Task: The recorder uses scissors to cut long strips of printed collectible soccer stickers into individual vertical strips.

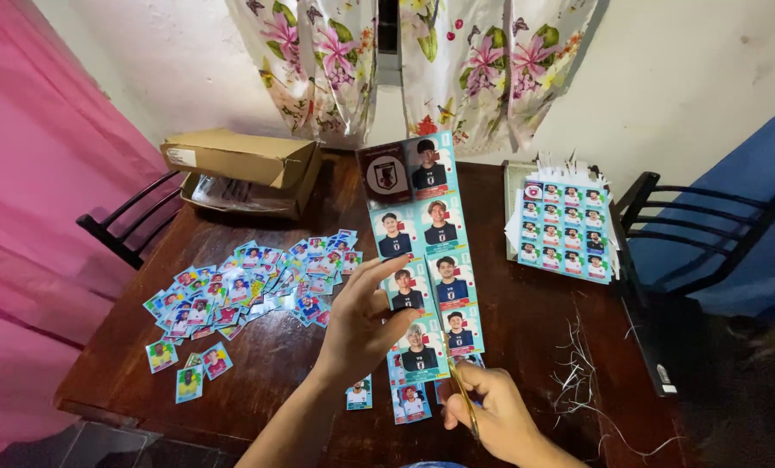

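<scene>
Held upright by the left hand (361, 325), a two-column sticker sheet (426, 251), pinched at its lower left edge between thumb and fingers, long axis running up and away from that grip. Closed around gold-handled scissors (463, 394) just below and to the right, the right hand (491, 416), blades aimed up the sheet's middle seam; blade opening impossible to tell. Nearer the cut line: the right hand. Scattered cut stickers (240, 295) well off to the left.
</scene>
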